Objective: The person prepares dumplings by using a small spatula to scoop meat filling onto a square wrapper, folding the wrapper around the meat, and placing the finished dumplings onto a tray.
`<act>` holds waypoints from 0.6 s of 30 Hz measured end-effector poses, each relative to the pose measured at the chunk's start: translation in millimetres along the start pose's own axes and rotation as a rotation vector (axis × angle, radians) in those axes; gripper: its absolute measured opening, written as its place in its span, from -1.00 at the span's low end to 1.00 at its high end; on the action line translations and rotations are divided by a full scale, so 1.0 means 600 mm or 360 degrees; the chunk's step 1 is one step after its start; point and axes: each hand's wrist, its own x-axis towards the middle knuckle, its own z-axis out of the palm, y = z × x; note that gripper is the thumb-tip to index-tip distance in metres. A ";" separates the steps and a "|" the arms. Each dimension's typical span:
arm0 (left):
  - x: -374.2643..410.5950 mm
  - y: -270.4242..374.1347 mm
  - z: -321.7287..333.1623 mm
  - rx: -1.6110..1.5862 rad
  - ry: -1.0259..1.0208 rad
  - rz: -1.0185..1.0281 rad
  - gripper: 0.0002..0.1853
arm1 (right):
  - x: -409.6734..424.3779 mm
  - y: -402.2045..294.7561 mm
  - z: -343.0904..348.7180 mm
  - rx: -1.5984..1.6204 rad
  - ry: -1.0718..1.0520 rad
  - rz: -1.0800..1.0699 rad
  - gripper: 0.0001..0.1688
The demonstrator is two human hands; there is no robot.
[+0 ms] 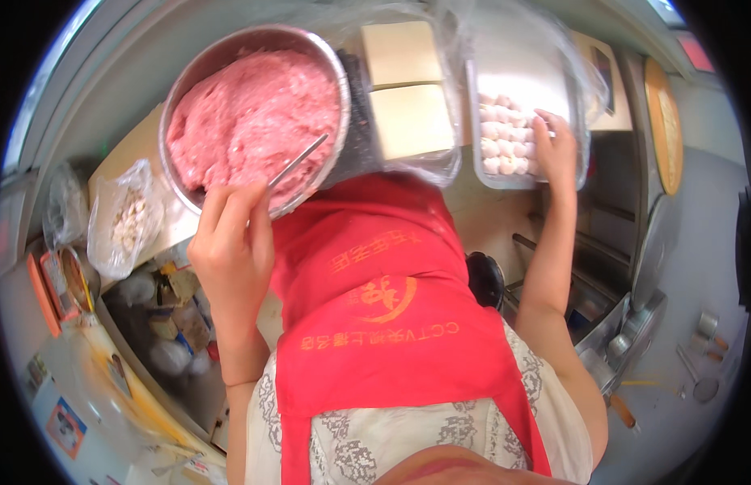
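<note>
My left hand pinches a thin flat metal filling spatula. The spatula's blade slants over pink minced meat in a large round metal bowl. To the right, my right hand reaches into a clear plastic tray, with its fingertips at the right side of several rows of small wrapped dumplings. A pale bit shows by those fingers, but whether they grip a dumpling is unclear. Two stacks of square dough wrappers lie on plastic film between bowl and tray.
A clear plastic bag with small pale pieces lies left of the bowl. An open drawer full of odds and ends is below it. Metal rails and a round wooden lid are at the right. A red apron covers my front.
</note>
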 end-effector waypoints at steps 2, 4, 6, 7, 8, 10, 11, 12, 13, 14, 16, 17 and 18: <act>-0.006 -0.005 -0.003 0.0281 -0.0231 -0.0001 -0.88 | 0.000 -0.043 -0.005 -0.0047 0.0159 -0.0142 -0.70; -0.006 -0.006 -0.003 0.0261 -0.0397 -0.0007 -0.87 | -0.007 -0.112 -0.007 0.0255 0.0211 -0.0138 -0.74; -0.004 -0.008 -0.004 -0.0015 -0.0286 -0.0131 -0.87 | -0.020 -0.161 0.014 0.0498 -0.0008 -0.0251 -0.76; -0.004 -0.010 -0.002 -0.0163 -0.0231 -0.0180 -0.87 | -0.031 -0.185 0.024 0.0609 -0.0108 -0.0299 -0.77; -0.001 -0.009 -0.006 -0.0181 -0.0206 -0.0261 -0.86 | -0.042 -0.220 0.031 0.0621 -0.0237 -0.0425 -0.81; -0.005 -0.010 0.007 0.0144 -0.0230 -0.0163 -0.84 | -0.055 -0.283 0.048 0.0529 -0.0375 -0.0688 -0.84; -0.006 -0.012 0.012 0.0308 -0.0247 -0.0119 -0.83 | -0.057 -0.309 0.056 0.0430 -0.0398 -0.0819 -0.84; -0.006 -0.019 0.017 0.0157 -0.0270 -0.0066 -0.84 | -0.057 -0.322 0.061 0.0326 -0.0411 -0.0951 -0.83; -0.004 -0.019 0.013 0.0011 -0.0262 -0.0134 -0.84 | -0.055 -0.324 0.065 0.0320 -0.0454 -0.0921 -0.83; -0.001 -0.018 0.008 -0.0136 -0.0255 -0.0202 -0.84 | -0.051 -0.325 0.070 0.0314 -0.0497 -0.0890 -0.83; 0.001 -0.022 0.004 -0.0327 -0.0167 -0.0224 -0.84 | -0.048 -0.325 0.078 0.0353 -0.0551 -0.0807 -0.87; 0.001 -0.025 0.008 -0.0156 -0.0189 -0.0178 -0.84 | -0.047 -0.326 0.077 0.0397 -0.0607 -0.0742 -0.89; 0.001 -0.026 0.016 0.0012 -0.0205 -0.0132 -0.83 | -0.043 -0.327 0.074 0.0436 -0.0659 -0.0681 -0.90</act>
